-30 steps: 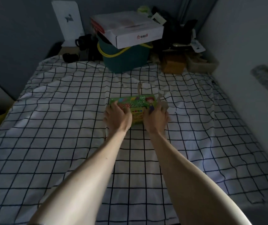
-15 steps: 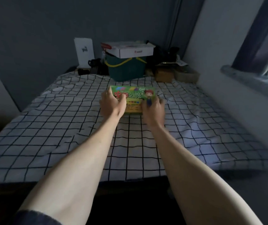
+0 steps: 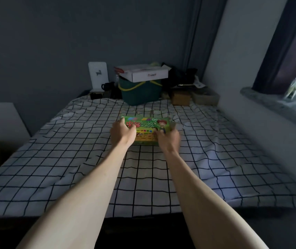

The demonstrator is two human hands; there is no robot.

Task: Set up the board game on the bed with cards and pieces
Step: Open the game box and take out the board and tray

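At frame centre I see my left hand (image 3: 121, 132) and right hand (image 3: 168, 139) each gripping an end of the green game box (image 3: 146, 129), closed over the checked bed (image 3: 71, 150), while above it a white carton (image 3: 143, 73) sits atop the green bucket (image 3: 141, 92), contents hidden.

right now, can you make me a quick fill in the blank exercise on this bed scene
1. Both hands hold a game box whose main colour is ____.
2. The bed sheet has a black-on-white ____ pattern.
3. The white carton rests on top of a dark green ____.
4. The left hand grips the box's ____ end.

Missing words: green; grid; bucket; left
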